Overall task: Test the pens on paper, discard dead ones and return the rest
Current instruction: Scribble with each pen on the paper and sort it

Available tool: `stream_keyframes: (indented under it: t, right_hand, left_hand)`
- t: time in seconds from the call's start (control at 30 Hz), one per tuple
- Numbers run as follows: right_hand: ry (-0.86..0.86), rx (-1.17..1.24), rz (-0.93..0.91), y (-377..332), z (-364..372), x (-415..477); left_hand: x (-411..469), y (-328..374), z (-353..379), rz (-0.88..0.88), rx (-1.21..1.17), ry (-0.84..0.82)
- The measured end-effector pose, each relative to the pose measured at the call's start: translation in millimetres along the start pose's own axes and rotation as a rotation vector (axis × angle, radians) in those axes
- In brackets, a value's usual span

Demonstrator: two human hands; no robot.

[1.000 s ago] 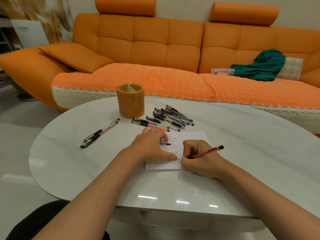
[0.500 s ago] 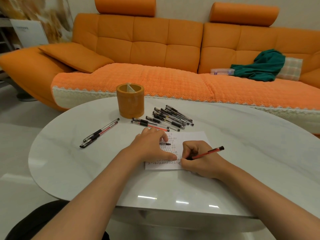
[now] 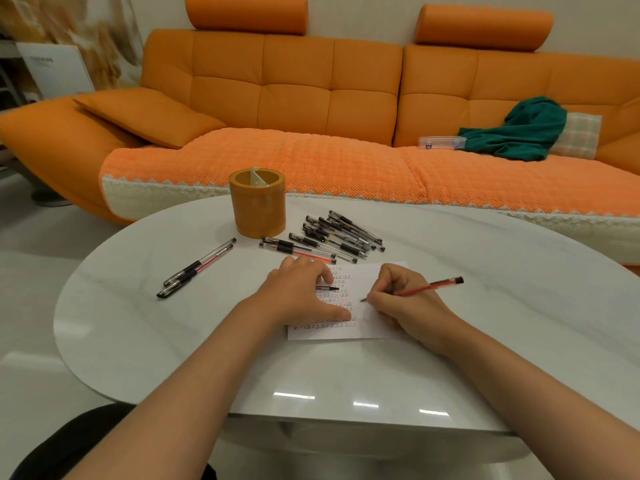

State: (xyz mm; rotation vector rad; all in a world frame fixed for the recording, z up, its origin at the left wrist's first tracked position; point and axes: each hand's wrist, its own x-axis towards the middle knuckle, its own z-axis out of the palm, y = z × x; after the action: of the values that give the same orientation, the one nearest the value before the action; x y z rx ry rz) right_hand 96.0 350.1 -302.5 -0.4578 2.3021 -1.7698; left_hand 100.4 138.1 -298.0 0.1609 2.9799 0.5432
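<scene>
Right hand (image 3: pixel 405 303) is pinching a red pen (image 3: pixel 429 288) in curled fingers, tip pointing at the paper (image 3: pixel 370 329) just left of them. Left hand (image 3: pixel 298 292) is pressing the sheet down. A black cap (image 3: pixel 327 288) is poking out under its fingers, and I can't tell if it's gripped. Looks early-ish: two pens (image 3: pixel 197 268) lying far left, a big pile (image 3: pixel 339 233) waiting beyond the fingertips, nothing sticking out of the holder (image 3: pixel 257 206). Paper's filling up with marks.

Bare left forearm (image 3: pixel 194 382), bare right forearm (image 3: pixel 519 372), black clothing (image 3: pixel 69 441) at lower left.
</scene>
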Motion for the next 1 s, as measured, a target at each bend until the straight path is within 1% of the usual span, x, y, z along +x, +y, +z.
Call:
stream_keyframes:
  t: [0.1, 0.23, 0.37, 0.43, 0.5, 0.57, 0.63, 0.67, 0.7, 0.73, 0.83, 0.87, 0.93, 1.0]
  right_hand:
    - [0.008, 0.064, 0.003, -2, 0, 0]
    - [0.015, 0.087, -0.03, -6, 2, 1]
    - [-0.044, 0.176, -0.025, -8, -1, 6]
    - [-0.075, 0.245, -0.032, -12, -5, 7]
    - [-0.081, 0.382, 0.014, -18, -7, 9]
    - [-0.074, 0.493, 0.068, -23, -7, 12]
    - [-0.058, 0.482, 0.07, -25, -5, 14]
    - [-0.045, 0.421, 0.051, -25, -4, 15]
    - [-0.027, 0.312, 0.025, -24, -4, 15]
    - [-0.002, 0.137, -0.01, -24, -4, 16]
    - [0.069, -0.522, -0.128, -19, -6, 20]
    - [0.078, -0.652, -0.146, -19, -7, 20]
    - [0.098, -0.762, -0.155, -20, -7, 19]
    - [0.093, -0.813, -0.172, -21, -5, 18]
  left_hand:
    - [-2, 0, 0, 0.023, 0.015, 0.02]
    - [-5, -3, -1, 0.059, 0.03, 0.031]
    - [-8, -7, -6, 0.059, -0.076, 0.069]
    - [-8, -7, -8, 0.057, -0.036, 0.106]
    - [-8, -5, -9, 0.034, 0.025, 0.137]
    - [-8, -4, -9, 0.009, 0.036, 0.157]
    - [-7, -5, -10, 0.008, 0.023, 0.176]
    - [-8, -6, -10, 0.007, 0.009, 0.184]
    - [-8, -6, -11, 0.005, -0.008, 0.194]
    - [-8, -6, -12, 0.002, -0.025, 0.203]
    - [-9, -7, -14, 0.014, -0.058, 0.24]
    - [-9, -7, -14, 0.023, -0.067, 0.252]
    - [-9, -8, -15, 0.043, -0.086, 0.261]
    - [-8, -7, -14, 0.059, -0.104, 0.253]
